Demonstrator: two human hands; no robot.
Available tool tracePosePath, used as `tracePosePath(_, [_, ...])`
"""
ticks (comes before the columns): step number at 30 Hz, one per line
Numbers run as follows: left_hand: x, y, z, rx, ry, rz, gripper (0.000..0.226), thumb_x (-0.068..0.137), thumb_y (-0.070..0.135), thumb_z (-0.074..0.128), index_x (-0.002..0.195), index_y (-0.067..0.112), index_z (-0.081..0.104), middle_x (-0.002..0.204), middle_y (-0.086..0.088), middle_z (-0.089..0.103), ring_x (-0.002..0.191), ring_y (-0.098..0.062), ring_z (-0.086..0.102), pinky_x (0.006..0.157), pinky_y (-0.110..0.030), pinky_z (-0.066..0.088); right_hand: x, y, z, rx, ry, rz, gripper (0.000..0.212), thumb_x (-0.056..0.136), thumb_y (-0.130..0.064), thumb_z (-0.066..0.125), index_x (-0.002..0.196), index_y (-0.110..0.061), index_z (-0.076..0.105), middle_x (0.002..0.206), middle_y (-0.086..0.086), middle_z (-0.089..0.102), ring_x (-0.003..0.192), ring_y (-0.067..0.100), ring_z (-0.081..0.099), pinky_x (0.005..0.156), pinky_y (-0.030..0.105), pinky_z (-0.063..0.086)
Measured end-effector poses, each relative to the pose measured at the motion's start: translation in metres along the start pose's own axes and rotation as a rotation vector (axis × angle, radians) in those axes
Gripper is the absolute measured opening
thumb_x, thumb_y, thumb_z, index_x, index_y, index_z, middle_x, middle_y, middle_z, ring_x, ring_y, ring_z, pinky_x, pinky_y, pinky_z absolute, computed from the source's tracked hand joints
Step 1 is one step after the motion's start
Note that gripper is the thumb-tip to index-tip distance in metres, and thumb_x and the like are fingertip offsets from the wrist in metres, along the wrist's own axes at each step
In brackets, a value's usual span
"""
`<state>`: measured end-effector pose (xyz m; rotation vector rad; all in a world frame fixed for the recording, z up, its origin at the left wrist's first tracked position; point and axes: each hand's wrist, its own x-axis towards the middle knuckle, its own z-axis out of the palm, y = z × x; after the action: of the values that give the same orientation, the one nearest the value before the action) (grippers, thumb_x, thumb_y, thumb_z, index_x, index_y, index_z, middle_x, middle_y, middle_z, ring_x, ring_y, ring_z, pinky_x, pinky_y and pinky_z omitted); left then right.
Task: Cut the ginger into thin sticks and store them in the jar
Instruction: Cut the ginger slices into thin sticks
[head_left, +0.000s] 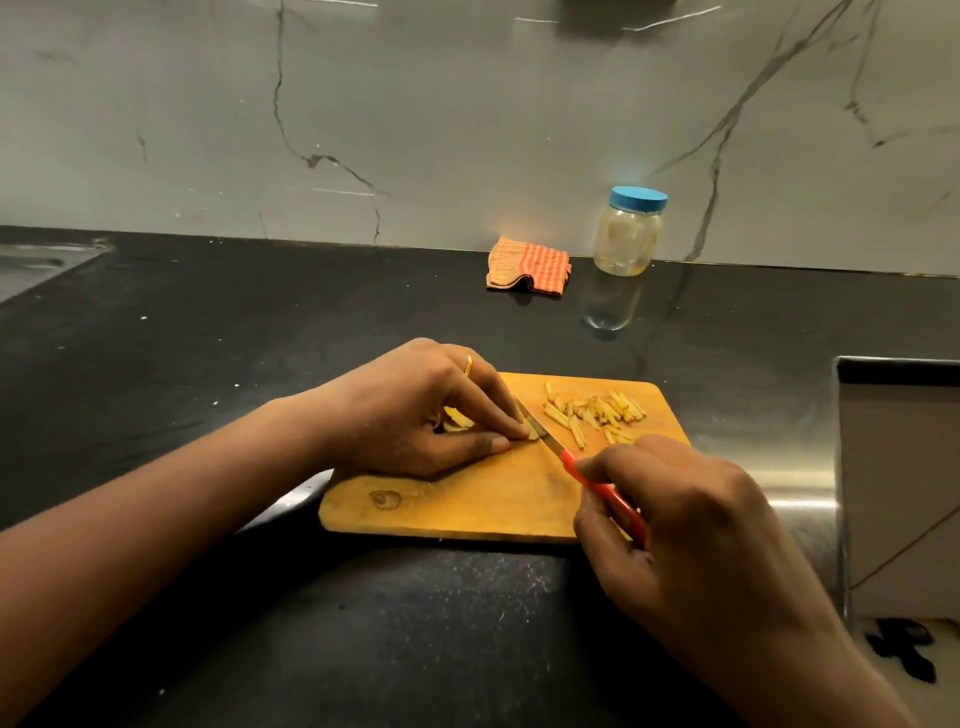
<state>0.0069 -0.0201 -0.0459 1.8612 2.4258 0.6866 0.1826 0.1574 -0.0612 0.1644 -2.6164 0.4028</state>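
Black speckled stone bench (208, 338) carries everything we work on, below a grey veined marble wall (467, 104). Near the front edge lies a rectangular wooden cutting board (467, 499). Our left grip (415, 410) sits on the board's left part, fingertips and thumb clenched on a pale yellow ginger piece (457, 418) and pressing it down. Our right grip (691, 525) is clenched round the orange handle of a small steel-bladed knife (571, 462), whose blade slants up to the left and meets the ginger just beside our left fingertips.

At the back, against the wall and well apart from the board, a clear round jar (627, 239) stands upright with its blue lid on. Just left of it lies an orange checked folded cloth (527, 267). Thin yellow ginger sticks (592, 413) lie in a loose heap on the board's far right part, near the blade. A gold ring (468, 365) shows on one left finger.
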Motion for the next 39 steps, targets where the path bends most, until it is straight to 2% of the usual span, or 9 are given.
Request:
tracePosePath(4, [-0.001, -0.001, -0.001, 0.023, 0.010, 0.021, 0.024, 0.095, 0.031, 0.064, 0.116, 0.032, 0.073, 0.116, 0.020, 0.068, 0.111, -0.003, 0.061, 0.087, -0.028, 0.055, 0.002, -0.001, 0.000, -0.016, -0.007, -0.001, 0.020, 0.083, -0.029, 0.055, 0.092, -0.019, 0.069, 0.072, -0.005, 0.056, 0.057, 0.011, 0.053, 0.047, 0.031, 0.049])
tracePosePath(8, [-0.002, -0.001, 0.001, 0.048, 0.023, 0.041, 0.026, 0.095, 0.038, 0.059, 0.116, 0.032, 0.074, 0.115, 0.019, 0.068, 0.113, -0.004, 0.060, 0.088, -0.030, 0.055, -0.009, 0.002, -0.012, 0.024, 0.043, -0.015, 0.014, 0.077, -0.025, 0.063, 0.087, -0.019, 0.071, 0.068, -0.005, 0.058, 0.053, 0.011, 0.055, 0.044, 0.030, 0.049])
tracePosePath(13, [0.001, -0.001, -0.001, 0.088, 0.008, 0.073, 0.026, 0.095, 0.042, 0.058, 0.114, 0.034, 0.074, 0.114, 0.019, 0.069, 0.118, -0.002, 0.057, 0.094, -0.026, 0.052, -0.011, 0.003, -0.015, 0.048, 0.149, -0.010, 0.015, 0.074, -0.022, 0.068, 0.087, -0.018, 0.075, 0.069, -0.007, 0.062, 0.054, 0.005, 0.057, 0.050, 0.022, 0.047])
tracePosePath(18, [0.001, -0.003, -0.001, 0.086, 0.007, 0.084, 0.024, 0.095, 0.040, 0.060, 0.115, 0.034, 0.074, 0.116, 0.020, 0.069, 0.121, 0.000, 0.054, 0.098, -0.018, 0.047, -0.007, 0.003, -0.007, 0.048, 0.152, -0.019, 0.016, 0.072, -0.020, 0.070, 0.086, -0.015, 0.075, 0.069, -0.007, 0.064, 0.055, 0.001, 0.057, 0.053, 0.015, 0.046])
tracePosePath(27, [0.000, -0.002, -0.002, 0.070, 0.005, 0.078, 0.023, 0.095, 0.037, 0.061, 0.115, 0.034, 0.073, 0.117, 0.019, 0.069, 0.120, 0.000, 0.055, 0.099, -0.017, 0.047, -0.009, 0.003, -0.005, 0.050, 0.146, -0.015, 0.018, 0.072, -0.021, 0.070, 0.089, -0.016, 0.075, 0.073, -0.007, 0.066, 0.059, 0.002, 0.060, 0.056, 0.016, 0.047])
tracePosePath(34, [0.001, -0.003, -0.002, 0.072, -0.006, 0.073, 0.024, 0.096, 0.036, 0.061, 0.117, 0.035, 0.072, 0.119, 0.021, 0.068, 0.121, 0.000, 0.054, 0.098, -0.018, 0.048, -0.008, 0.001, -0.005, 0.043, 0.132, -0.017, 0.018, 0.072, -0.021, 0.070, 0.089, -0.017, 0.075, 0.071, -0.008, 0.065, 0.058, 0.002, 0.059, 0.053, 0.016, 0.047])
tracePosePath(39, [0.001, -0.003, -0.002, 0.072, -0.009, 0.068, 0.024, 0.096, 0.036, 0.061, 0.117, 0.035, 0.072, 0.120, 0.021, 0.068, 0.121, 0.000, 0.054, 0.098, -0.019, 0.048, -0.008, 0.000, -0.004, 0.018, 0.120, -0.012, 0.018, 0.074, -0.022, 0.069, 0.090, -0.017, 0.075, 0.071, -0.007, 0.064, 0.057, 0.006, 0.058, 0.049, 0.023, 0.050])
